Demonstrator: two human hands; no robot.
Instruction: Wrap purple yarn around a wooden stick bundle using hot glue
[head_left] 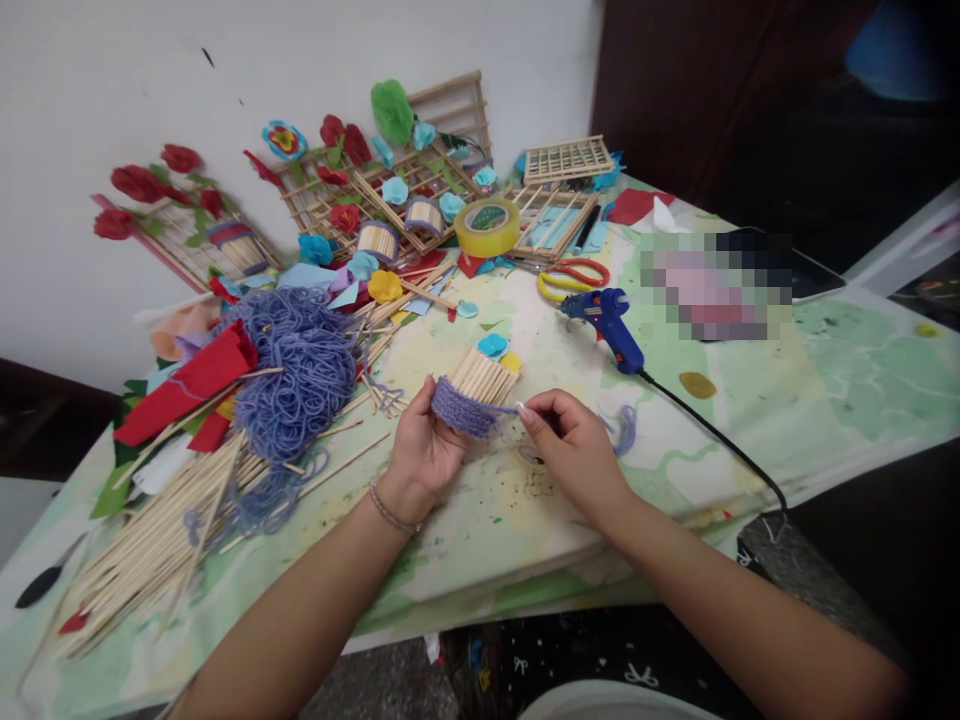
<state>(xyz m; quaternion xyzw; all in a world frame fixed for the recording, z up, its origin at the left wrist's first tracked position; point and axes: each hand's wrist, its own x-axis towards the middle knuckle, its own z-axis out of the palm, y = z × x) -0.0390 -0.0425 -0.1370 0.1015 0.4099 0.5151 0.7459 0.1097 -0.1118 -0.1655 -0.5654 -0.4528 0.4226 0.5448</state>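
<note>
My left hand [429, 448] is closed around a small basket of upright wooden sticks [480, 376], holding it tilted above the table. Purple yarn [463, 410] is wound in several rows about one end of the sticks. From that band a short strand runs to my right hand [564, 432], whose thumb and forefinger pinch it. The strand's loose tail [624, 430] shows beyond the right hand. Just behind the basket are a blue paper flower [493, 346] and a bit of yellow paper; whether they touch it I cannot tell.
A blue glue gun [611, 325] lies on the right, its black cord crossing the table edge. Scissors [574, 278] and a tape roll [487, 228] sit behind. At left are a purple yarn heap [296, 360] and loose sticks [161, 540]. Flowered stick lattices [322, 190] lean on the wall.
</note>
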